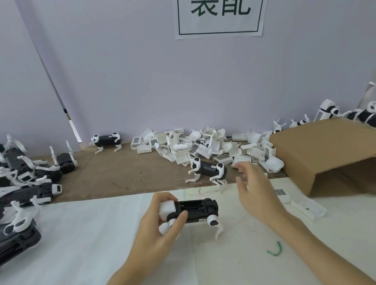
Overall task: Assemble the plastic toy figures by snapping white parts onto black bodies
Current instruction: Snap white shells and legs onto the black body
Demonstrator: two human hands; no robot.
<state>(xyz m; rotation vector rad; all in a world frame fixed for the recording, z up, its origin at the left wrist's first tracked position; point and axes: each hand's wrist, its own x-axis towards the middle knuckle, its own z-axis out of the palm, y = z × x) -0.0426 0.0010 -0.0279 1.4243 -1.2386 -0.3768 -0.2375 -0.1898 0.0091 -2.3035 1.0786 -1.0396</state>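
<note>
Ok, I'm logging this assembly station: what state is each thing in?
left hand: grips the toy body
right hand: open, holding nothing
toy body: held off the table, top uncovered
cardboard box: on its side, mouth open
standing toy dog: upright on its legs

Two bare forearms entering from the bottom edge, no sleeves in view, left hand (157, 225) and right hand (256, 191) both ungloved, short plain fingernails, slim fingers, right hand slightly blurred

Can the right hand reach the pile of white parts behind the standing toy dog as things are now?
Probably yes. The right hand is open, holds nothing, and hovers just before the pile of white parts; only the standing toy dog is nearby, off to its left.
</note>
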